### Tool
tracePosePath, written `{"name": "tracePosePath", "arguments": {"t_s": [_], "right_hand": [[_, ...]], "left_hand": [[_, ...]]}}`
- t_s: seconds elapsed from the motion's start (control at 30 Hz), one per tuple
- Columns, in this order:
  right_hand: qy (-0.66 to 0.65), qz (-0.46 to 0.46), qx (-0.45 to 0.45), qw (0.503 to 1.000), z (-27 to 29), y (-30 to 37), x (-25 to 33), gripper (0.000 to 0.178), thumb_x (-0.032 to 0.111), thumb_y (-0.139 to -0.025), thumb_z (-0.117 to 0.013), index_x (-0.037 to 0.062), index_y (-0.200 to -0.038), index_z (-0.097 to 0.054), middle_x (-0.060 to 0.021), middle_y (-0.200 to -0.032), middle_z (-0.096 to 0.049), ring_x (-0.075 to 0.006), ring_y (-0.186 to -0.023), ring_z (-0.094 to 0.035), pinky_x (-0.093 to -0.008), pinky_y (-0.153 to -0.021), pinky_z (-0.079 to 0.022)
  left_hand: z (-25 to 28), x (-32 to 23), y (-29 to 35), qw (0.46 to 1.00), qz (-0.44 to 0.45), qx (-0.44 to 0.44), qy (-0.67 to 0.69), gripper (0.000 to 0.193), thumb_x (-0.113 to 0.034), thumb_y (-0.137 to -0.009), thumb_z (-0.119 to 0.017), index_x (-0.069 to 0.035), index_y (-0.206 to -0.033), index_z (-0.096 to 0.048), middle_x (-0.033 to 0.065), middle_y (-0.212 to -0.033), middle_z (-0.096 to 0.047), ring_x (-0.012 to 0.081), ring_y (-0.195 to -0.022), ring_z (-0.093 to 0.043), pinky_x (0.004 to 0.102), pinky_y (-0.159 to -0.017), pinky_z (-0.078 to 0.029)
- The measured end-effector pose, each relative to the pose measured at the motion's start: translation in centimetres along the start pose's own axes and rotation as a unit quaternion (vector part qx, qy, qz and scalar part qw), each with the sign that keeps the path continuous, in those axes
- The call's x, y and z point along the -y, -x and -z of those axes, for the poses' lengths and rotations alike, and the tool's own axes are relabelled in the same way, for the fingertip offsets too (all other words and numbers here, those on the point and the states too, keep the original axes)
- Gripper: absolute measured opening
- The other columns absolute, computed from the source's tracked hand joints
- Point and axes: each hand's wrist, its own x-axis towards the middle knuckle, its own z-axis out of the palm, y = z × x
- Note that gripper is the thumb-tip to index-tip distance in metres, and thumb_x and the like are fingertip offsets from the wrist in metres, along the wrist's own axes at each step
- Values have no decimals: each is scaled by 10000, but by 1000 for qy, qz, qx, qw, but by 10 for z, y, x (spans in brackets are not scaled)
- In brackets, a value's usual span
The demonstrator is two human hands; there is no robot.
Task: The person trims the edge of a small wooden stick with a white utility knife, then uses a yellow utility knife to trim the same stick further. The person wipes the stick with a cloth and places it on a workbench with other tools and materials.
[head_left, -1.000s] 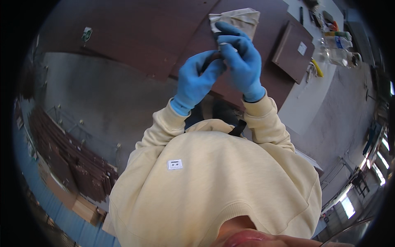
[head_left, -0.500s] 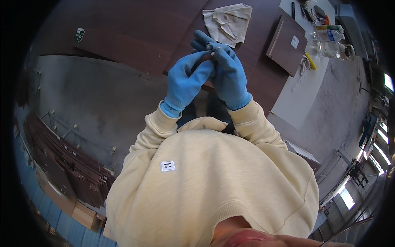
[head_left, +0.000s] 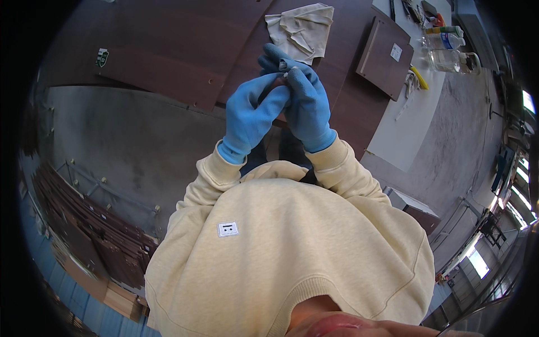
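Both my hands wear blue work gloves and meet in front of my chest, above the near edge of a dark brown panel (head_left: 168, 67). My left hand (head_left: 251, 112) is closed in a pinch, thumb and forefinger reaching to the tip of the other hand. My right hand (head_left: 307, 106) is closed as well, its fingertips pressed together. A tiny whitish bit (head_left: 286, 74) shows where the fingertips meet; its kind is too small to make out. Just beyond the fingers a crumpled beige cloth (head_left: 300, 31) lies on the brown surface.
Right of the cloth lies a smaller brown board (head_left: 384, 59) with a white label. Farther right, a pale table (head_left: 407, 135) bears clear plastic bottles (head_left: 446, 60), a yellow-handled tool (head_left: 419, 78) and assorted tools. Stacked brown panels (head_left: 90, 219) stand at lower left.
The panel, cloth and bottles sit slightly farther left in the picture. My hands keep nearly the same pinched pose, fingertips still together.
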Motion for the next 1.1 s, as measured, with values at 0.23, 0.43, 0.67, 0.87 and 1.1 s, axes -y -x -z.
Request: {"name": "tracePosePath", "arguments": {"t_s": [0.23,0.43,0.67,0.87,1.1], "right_hand": [[6,31,-64,997,12,0,-5,245,210,-1069,-620,29,-1218,-693,-193,-1587,-526,-303,-1377,-600,-414,-1074,-571],[-39,54,-60,996,20,-3,6,234,197,-1069,-624,37,-1224,-694,-193,-1593,-521,-309,-1368,-609,-418,-1073,-573],[2,51,-50,997,22,-5,14,226,190,-1070,-625,40,-1224,-693,-203,-1572,-543,-332,-1361,-613,-432,-1092,-558],[15,94,-59,994,38,-6,7,212,157,-1072,-617,25,-1221,-689,-223,-1548,-560,-335,-1354,-616,-432,-1142,-507],[55,31,-58,996,48,-9,25,216,153,-1067,-626,8,-1215,-688,-248,-1505,-592,-333,-1315,-645,-435,-1137,-511]], "left_hand": [[-10,2,-4,999,-37,-14,-24,296,-174,-1037,-734,-17,-1287,-724,72,-1055,-774,135,-921,-726,263,-811,-611],[-14,3,-13,1000,-15,-1,-9,305,-172,-1028,-744,-24,-1294,-724,83,-1114,-782,154,-969,-747,280,-851,-629],[-25,5,-17,1000,-11,-3,-20,285,-168,-1025,-744,-11,-1264,-734,89,-1058,-789,155,-920,-751,282,-812,-629],[-30,4,-34,941,-167,44,-291,285,-118,-963,-782,7,-1217,-749,137,-879,-766,219,-729,-730,314,-642,-566],[-37,19,-39,986,-101,24,-127,268,-112,-980,-768,19,-1213,-744,107,-869,-771,183,-705,-723,297,-637,-569]]}}
